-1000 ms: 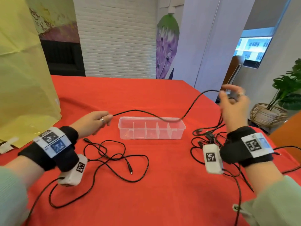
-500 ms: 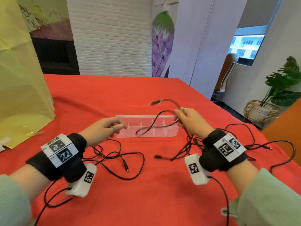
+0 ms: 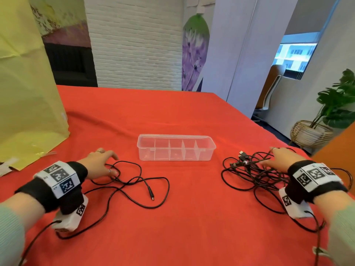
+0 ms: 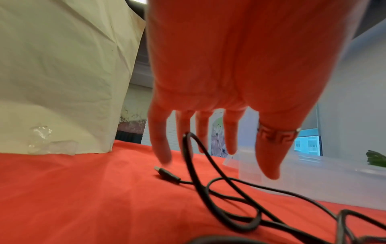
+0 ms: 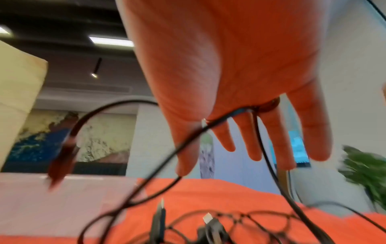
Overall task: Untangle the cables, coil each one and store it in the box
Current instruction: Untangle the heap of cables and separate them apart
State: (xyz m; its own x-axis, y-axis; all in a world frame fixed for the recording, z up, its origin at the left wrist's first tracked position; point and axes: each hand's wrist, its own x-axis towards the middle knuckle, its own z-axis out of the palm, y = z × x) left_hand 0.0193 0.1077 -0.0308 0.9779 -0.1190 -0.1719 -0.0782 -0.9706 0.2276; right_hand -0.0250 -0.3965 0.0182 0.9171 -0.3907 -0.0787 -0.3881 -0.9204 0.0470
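A clear plastic box (image 3: 175,147) with several empty compartments stands mid-table on the red cloth (image 3: 182,217). Left of it, one loose black cable (image 3: 134,181) sprawls in loops, its plug (image 3: 152,197) pointing at me. My left hand (image 3: 113,164) hovers flat over the cable's far end, fingers straight; the left wrist view shows a raised loop (image 4: 192,156) just under the fingertips (image 4: 165,158) and a plug (image 4: 167,174) on the cloth. To the right lies a tangled pile of black cables (image 3: 249,171). My right hand (image 3: 269,158) is spread over it, with strands (image 5: 225,118) running across the fingers.
A large yellow paper bag (image 3: 28,93) stands at the table's left. The table's right edge runs close past the tangle, with a potted plant in a woven basket (image 3: 311,135) and a chair (image 3: 272,87) beyond. Bare red cloth lies in front of the box.
Both hands have let go of the cable stretched over the box. The right hand swung down right onto the tangle. The left hand opened and sank over the loose cable.
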